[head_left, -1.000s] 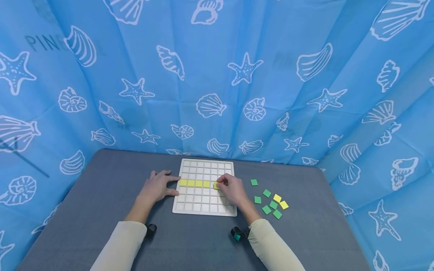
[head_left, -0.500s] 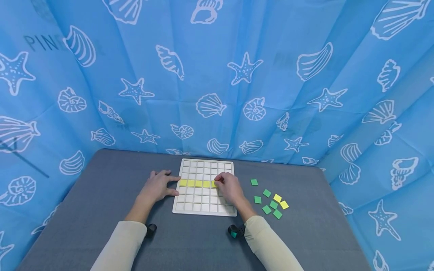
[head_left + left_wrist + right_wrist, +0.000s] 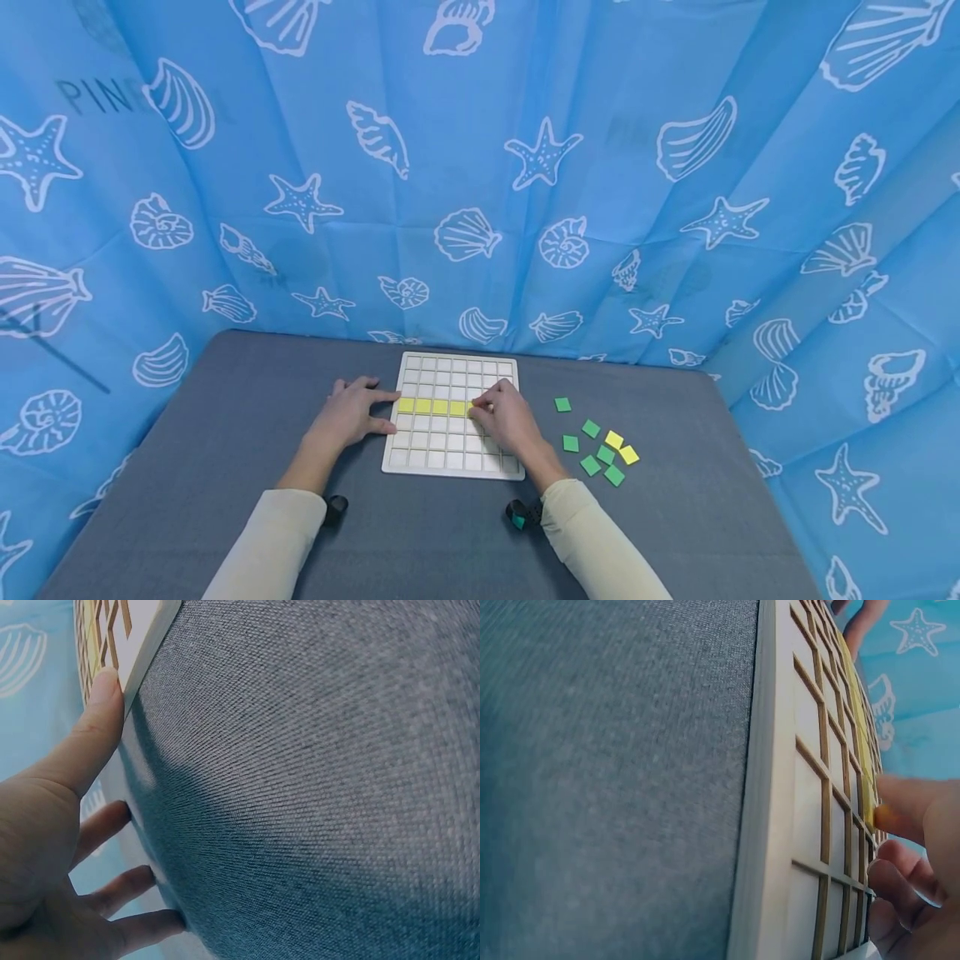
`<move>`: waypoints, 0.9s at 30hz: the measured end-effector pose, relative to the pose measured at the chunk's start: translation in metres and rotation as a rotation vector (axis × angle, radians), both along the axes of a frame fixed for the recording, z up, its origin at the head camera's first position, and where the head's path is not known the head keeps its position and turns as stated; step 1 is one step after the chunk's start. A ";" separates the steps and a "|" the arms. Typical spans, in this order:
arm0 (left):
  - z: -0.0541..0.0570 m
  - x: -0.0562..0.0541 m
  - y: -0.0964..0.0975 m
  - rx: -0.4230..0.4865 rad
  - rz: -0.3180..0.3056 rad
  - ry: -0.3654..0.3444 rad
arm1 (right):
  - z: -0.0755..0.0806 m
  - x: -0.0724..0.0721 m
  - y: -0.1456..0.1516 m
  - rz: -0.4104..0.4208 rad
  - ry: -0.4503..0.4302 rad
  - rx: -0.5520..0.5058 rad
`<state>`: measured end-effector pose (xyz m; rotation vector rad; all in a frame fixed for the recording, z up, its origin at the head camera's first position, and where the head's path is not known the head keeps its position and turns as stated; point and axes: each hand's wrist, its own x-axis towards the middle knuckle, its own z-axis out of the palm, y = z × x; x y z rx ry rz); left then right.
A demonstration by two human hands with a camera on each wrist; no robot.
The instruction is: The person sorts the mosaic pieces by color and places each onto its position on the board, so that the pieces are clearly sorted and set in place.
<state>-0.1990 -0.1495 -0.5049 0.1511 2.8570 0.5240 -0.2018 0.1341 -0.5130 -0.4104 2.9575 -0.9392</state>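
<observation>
A white board (image 3: 453, 474) with a raised square grid lies on the table. A row of yellow tiles (image 3: 441, 407) runs across its middle from the left edge. My left hand (image 3: 348, 414) rests at the board's left edge, thumb and forefinger spread on the rim; in the left wrist view the thumb (image 3: 97, 727) lies along it while the other fingers extend beyond. Over the grid, my right hand (image 3: 510, 417) has thumb and forefinger together at the rightmost yellow tile (image 3: 868, 814), mostly hidden beneath the fingertips. The other fingers of that hand are curled close above the cells.
Several green tiles (image 3: 570, 443) lie loose on the grey tabletop (image 3: 420, 542) right of the board, with two yellow tiles (image 3: 628, 454) among them. A blue curtain (image 3: 480, 167) with white shell prints stands behind and at both sides.
My right hand has brought a yellow tile leftward into the row, against its neighbour; the thumb has since shifted slightly left. My left hand stays at the board's edge.
</observation>
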 end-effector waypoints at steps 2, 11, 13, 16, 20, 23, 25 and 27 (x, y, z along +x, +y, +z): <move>0.000 0.000 0.001 0.001 0.006 -0.002 | 0.001 0.001 0.001 0.018 0.009 0.016; -0.003 0.002 0.004 0.000 0.020 0.004 | 0.005 0.012 0.007 0.083 0.180 0.128; -0.003 0.003 0.004 0.003 0.020 0.006 | 0.006 0.015 0.009 0.059 0.198 0.170; -0.003 0.004 0.004 0.005 0.019 0.010 | 0.007 0.017 0.011 0.029 0.194 0.224; -0.001 0.004 0.003 0.008 0.019 0.013 | 0.009 0.019 0.014 0.017 0.184 0.244; 0.000 0.004 0.001 0.008 0.012 0.029 | 0.010 0.019 0.018 0.013 0.191 0.259; 0.000 0.004 0.001 0.008 0.006 0.038 | 0.010 0.020 0.021 0.005 0.193 0.277; 0.000 0.003 0.000 0.008 0.001 0.039 | 0.010 0.021 0.024 -0.003 0.183 0.281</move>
